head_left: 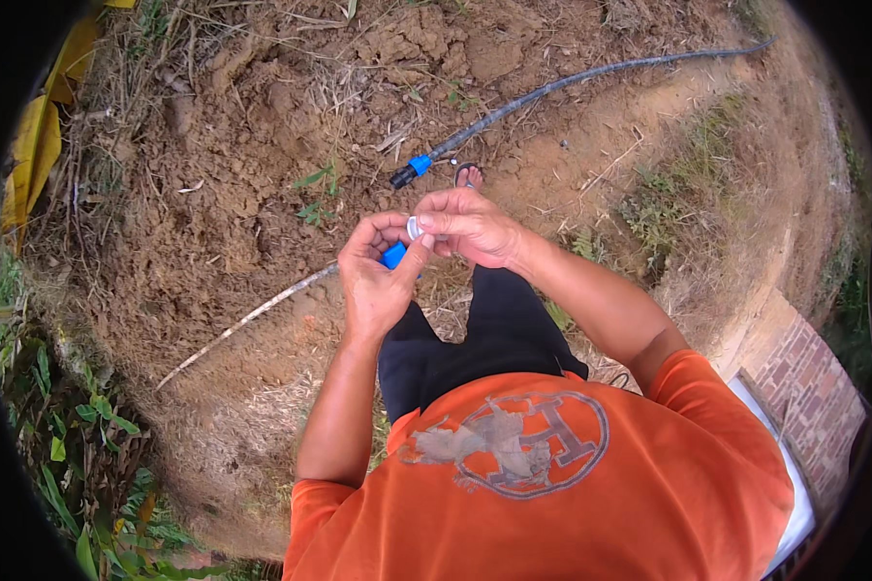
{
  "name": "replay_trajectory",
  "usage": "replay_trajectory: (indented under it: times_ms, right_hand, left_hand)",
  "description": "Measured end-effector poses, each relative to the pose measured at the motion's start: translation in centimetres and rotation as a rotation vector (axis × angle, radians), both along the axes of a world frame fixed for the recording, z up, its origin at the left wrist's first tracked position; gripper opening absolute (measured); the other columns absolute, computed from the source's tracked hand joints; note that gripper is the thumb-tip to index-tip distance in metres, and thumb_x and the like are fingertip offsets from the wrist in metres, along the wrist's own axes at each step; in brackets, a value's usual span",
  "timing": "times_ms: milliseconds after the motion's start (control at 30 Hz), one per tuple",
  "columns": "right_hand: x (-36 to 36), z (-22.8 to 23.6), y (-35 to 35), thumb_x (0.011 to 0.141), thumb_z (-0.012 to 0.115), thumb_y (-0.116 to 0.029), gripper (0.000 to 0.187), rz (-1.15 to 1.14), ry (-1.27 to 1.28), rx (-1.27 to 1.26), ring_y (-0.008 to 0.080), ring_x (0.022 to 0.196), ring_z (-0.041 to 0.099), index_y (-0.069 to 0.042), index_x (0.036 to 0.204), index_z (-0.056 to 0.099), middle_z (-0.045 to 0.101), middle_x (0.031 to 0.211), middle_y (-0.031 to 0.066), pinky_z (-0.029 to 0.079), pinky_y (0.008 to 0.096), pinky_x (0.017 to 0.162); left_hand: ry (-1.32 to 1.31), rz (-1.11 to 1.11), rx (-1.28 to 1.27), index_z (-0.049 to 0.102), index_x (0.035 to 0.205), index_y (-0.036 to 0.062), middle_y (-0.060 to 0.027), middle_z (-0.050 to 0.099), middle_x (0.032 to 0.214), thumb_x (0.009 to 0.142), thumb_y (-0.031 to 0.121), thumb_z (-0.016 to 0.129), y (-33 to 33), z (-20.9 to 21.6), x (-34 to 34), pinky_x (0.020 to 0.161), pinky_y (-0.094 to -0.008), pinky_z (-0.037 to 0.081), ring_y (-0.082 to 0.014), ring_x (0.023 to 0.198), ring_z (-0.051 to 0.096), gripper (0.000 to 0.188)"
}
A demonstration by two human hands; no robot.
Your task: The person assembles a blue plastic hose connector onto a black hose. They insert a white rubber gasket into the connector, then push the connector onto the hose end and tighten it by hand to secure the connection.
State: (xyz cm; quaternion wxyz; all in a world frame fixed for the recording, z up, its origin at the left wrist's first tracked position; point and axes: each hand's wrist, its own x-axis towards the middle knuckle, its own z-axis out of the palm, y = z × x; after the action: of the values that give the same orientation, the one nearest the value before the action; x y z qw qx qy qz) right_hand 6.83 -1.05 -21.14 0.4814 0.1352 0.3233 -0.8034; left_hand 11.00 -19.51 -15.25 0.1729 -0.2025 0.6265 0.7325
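My left hand (373, 281) is closed around a blue pipe fitting (393, 255), mostly hidden by the fingers. At its fingertips, my right hand (477, 230) pinches a small white ring-shaped piece (414, 229). Both thumbs meet near that piece, just in front of my body. A thin pale pipe or stick (252, 315) runs from behind my left hand toward the lower left; whether it joins the fitting cannot be seen. Beyond my hands a dark hose (552, 89) lies on the ground, with a blue and black connector (412, 172) on its near end.
Bare, lumpy brown soil (252, 145) with dry stalks spreads ahead. My sandalled foot (469, 176) stands beside the hose connector. Green leafy plants (77, 426) fill the lower left, and grass tufts (664, 208) grow at the right. A brick surface (804, 378) lies at the right rim.
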Motion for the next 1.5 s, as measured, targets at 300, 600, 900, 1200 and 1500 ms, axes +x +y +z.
replay_trajectory:
  times_ms: [300, 600, 900, 1200, 1500]
  right_hand:
    - [-0.4, -13.1, 7.4, 0.098, 0.072, -0.016, 0.024, -0.019, -0.062, 0.021, 0.0205, 0.089, 0.072, 0.0, 0.114, 0.064, 0.071, 0.101, 0.012, 0.051, 0.0271, 0.064]
    - [2.3, -19.2, 11.4, 0.084, 0.085, -0.009, 0.04, 0.022, -0.064, 0.275, 0.0158, 0.085, 0.07, 0.002, 0.116, 0.063, 0.071, 0.099, 0.0083, 0.058, 0.0279, 0.077]
    - [4.3, -21.5, 11.4, 0.082, 0.083, 0.008, 0.04, 0.057, 0.015, 0.473, 0.0102, 0.089, 0.066, -0.003, 0.117, 0.067, 0.069, 0.101, 0.0023, 0.055, 0.0273, 0.082]
    - [8.3, -17.5, 8.8, 0.082, 0.085, 0.003, 0.036, 0.068, -0.027, 0.513, 0.0044, 0.075, 0.061, -0.002, 0.112, 0.066, 0.063, 0.083, -0.0035, 0.051, 0.0219, 0.063]
    - [8.7, -2.4, -2.0, 0.076, 0.094, -0.023, 0.048, 0.205, 0.535, 0.563, 0.0112, 0.078, 0.067, -0.002, 0.11, 0.068, 0.073, 0.087, 0.0073, 0.055, 0.0294, 0.071]
  left_hand:
    - [-0.38, -0.401, -0.525, 0.075, 0.084, -0.0022, -0.015, 0.076, 0.083, 0.076, 0.011, 0.076, -1.4, -29.5, 5.5, 0.071, -0.0368, 0.058, -0.0226, 0.077, 0.074, 0.016]
    - [-0.523, -1.305, -0.844, 0.066, 0.128, 0.0027, -0.0224, 0.065, 0.137, 0.097, 0.029, 0.064, 2.4, -50.3, 11.1, 0.107, -0.0458, 0.05, -0.0399, 0.126, 0.063, 0.041]
    - [-0.513, -1.28, -0.723, 0.062, 0.136, -0.0025, -0.0266, 0.064, 0.137, 0.09, 0.028, 0.066, 3.0, -61.8, 18.8, 0.111, -0.0455, 0.047, -0.0414, 0.129, 0.061, 0.055]
    - [-0.498, -0.952, -0.532, 0.072, 0.119, 0.0019, -0.0307, 0.068, 0.117, 0.086, 0.056, 0.076, -4.6, -37.2, 13.0, 0.1, -0.0491, 0.051, -0.0444, 0.116, 0.063, 0.064]
    - [-0.434, -0.501, -0.465, 0.07, 0.109, -0.0007, -0.0076, 0.066, 0.087, 0.086, 0.041, 0.086, -14.6, -8.2, 9.0, 0.067, -0.0337, 0.052, -0.0158, 0.076, 0.063, 0.05]
